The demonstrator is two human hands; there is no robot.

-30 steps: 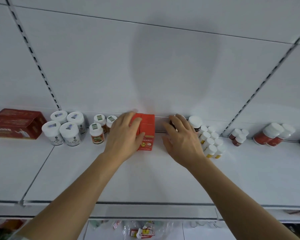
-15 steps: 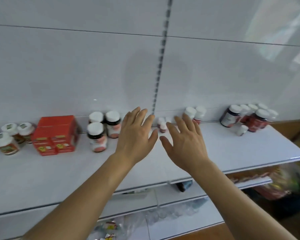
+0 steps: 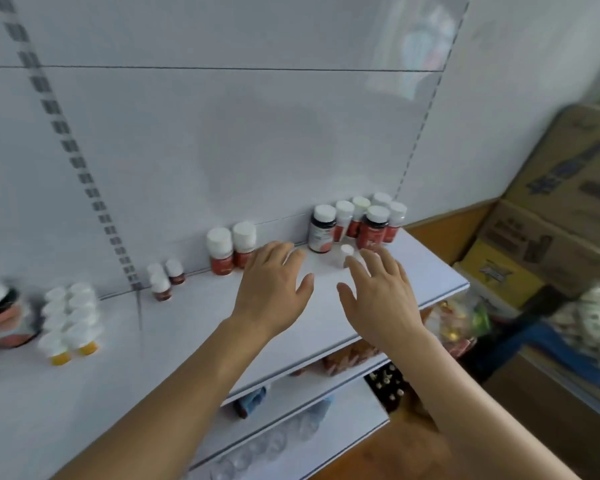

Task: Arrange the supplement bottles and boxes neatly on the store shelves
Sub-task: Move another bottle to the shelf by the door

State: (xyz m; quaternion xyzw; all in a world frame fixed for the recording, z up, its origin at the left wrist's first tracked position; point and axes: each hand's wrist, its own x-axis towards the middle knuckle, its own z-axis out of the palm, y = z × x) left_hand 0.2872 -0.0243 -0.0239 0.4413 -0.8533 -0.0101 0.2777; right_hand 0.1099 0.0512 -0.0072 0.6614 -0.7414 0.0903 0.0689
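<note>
Presumably reach step: left hand (image 3: 274, 289) and right hand (image 3: 381, 292) hovered over shelf (image 3: 430, 271), fingers spread, holding nothing. Small white bottle (image 3: 343, 255) stood apart (just before bottle cluster (image 3: 364, 220)); best pinched low, slid back upright.

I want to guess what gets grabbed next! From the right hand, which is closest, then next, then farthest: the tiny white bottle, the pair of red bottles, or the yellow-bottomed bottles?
1. Tiny white bottle: just beyond the right hand, by its fingers.
2. Pair of red bottles: farther left, behind the left hand.
3. Yellow-bottomed bottles: far left on the shelf.
</note>
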